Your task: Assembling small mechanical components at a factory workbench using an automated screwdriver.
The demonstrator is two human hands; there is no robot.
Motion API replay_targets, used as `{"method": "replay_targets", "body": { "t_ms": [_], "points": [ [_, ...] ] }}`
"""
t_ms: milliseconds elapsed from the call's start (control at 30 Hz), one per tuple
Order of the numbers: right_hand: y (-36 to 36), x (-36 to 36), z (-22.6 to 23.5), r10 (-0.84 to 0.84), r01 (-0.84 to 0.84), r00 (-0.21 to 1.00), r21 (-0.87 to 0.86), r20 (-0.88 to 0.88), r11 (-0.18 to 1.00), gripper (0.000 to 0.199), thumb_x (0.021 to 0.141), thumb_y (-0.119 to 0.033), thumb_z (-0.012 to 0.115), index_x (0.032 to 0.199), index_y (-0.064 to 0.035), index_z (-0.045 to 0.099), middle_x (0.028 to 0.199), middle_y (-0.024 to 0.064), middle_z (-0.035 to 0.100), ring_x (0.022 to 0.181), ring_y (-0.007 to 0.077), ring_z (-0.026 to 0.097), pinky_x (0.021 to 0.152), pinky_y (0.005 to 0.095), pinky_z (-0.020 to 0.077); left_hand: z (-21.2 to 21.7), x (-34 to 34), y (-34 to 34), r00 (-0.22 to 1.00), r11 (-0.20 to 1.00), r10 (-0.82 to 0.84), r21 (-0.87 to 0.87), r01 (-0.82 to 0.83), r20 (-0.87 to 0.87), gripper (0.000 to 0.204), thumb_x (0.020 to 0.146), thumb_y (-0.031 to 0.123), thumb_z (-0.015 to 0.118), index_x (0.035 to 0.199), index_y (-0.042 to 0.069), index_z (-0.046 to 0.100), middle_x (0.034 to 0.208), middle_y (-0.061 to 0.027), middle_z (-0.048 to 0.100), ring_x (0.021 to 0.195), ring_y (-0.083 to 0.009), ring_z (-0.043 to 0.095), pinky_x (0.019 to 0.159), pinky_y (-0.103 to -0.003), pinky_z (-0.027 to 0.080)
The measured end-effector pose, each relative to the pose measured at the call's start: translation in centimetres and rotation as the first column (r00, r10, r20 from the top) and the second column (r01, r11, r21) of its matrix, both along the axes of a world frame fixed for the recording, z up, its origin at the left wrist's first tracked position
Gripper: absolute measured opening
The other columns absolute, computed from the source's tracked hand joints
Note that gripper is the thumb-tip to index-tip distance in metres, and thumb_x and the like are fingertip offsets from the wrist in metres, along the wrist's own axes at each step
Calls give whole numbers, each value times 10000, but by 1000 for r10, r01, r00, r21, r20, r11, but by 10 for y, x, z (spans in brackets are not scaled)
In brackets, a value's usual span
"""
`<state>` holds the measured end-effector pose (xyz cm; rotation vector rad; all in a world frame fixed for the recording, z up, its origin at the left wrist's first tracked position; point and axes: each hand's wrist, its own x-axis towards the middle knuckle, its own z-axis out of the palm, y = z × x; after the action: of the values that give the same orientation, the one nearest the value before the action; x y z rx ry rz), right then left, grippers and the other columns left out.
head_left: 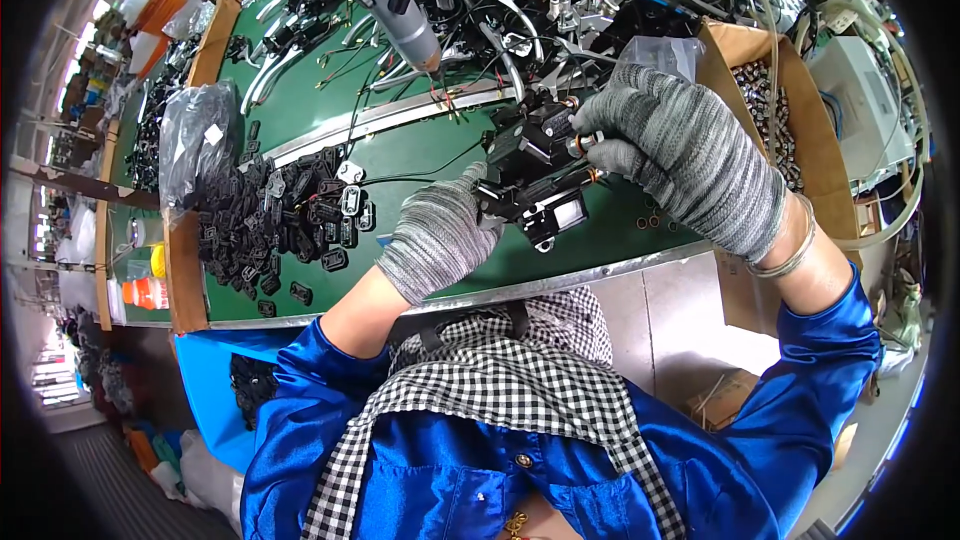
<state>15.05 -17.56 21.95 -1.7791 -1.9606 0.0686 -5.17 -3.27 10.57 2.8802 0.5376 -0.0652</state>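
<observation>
My left hand (pixel 440 230), in a grey knitted glove, is closed around the near left side of a black plastic-and-metal assembly (pixel 525 155). The assembly has thin black cables and a pale rectangular piece at its near side, and is held just above the green bench. From the right, my gloved right hand (pixel 685 145) reaches to its right side. Thumb and fingertips are pinched together on a small metal fitting (pixel 583 143) with an orange ring, at the end of the assembly. Another orange-ringed end shows just below my right fingers.
Small black parts (pixel 270 210) lie heaped on the left of the green bench (pixel 420 150). Silver levers (pixel 500 50) with cables pile up behind a metal strip. A power screwdriver (pixel 400 20) hangs above. A cardboard box (pixel 820 130) of small metal pieces stands right, near several loose rings (pixel 655 220).
</observation>
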Motion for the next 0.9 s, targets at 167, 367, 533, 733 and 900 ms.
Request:
{"method": "replay_targets", "body": {
  "t_ms": [167, 367, 533, 733, 900],
  "points": [
    [0, 1, 3, -98, 78, 993, -251, -67, 965, 195, 890, -162, 614, 1040, -43, 650, 920, 131, 634, 881, 301, 624, 782, 385, 496, 15, 3, -1, 998, 990, 38, -134, -44, -46, 540, 830, 312, 628, 1263, 16, 504, 779, -178, 664, 736, -331, 661, 656, -442, 523],
    [2, 6, -18, -85, 91, 994, -107, 65, 990, 179, 918, -190, 584, 982, -42, 661, 820, 147, 612, 803, 306, 628, 710, 402, 497, 16, 6, -1, 993, 990, 7, -136, -23, -120, 554, 832, 316, 624, 1265, -5, 492, 789, -181, 664, 735, -334, 662, 662, -444, 525],
    [0, -5, -23, -232, 240, 959, -30, 164, 970, 226, 960, -216, 542, 882, -37, 657, 721, 152, 596, 664, 328, 606, 598, 421, 477, 10, 4, -3, 998, 994, 40, -100, -44, -38, 530, 834, 304, 624, 1250, -1, 502, 802, -181, 666, 743, -337, 663, 674, -447, 528],
    [-4, -3, -33, -316, 318, 933, 19, 172, 948, 321, 980, -259, 521, 798, -23, 641, 679, 171, 590, 603, 357, 573, 558, 437, 454, 20, 10, -6, 993, 983, 81, -156, -94, -88, 531, 837, 321, 615, 1244, -4, 507, 812, -180, 669, 773, -337, 668, 684, -452, 530],
    [-5, 0, -34, -325, 327, 941, -13, 95, 945, 412, 977, -350, 507, 741, -35, 627, 597, 168, 579, 567, 344, 582, 548, 438, 468, 24, 14, -6, 987, 981, 98, -152, -117, -129, 528, 840, 317, 612, 1247, -2, 505, 811, -184, 668, 782, -335, 669, 685, -452, 531]
  ]
}}
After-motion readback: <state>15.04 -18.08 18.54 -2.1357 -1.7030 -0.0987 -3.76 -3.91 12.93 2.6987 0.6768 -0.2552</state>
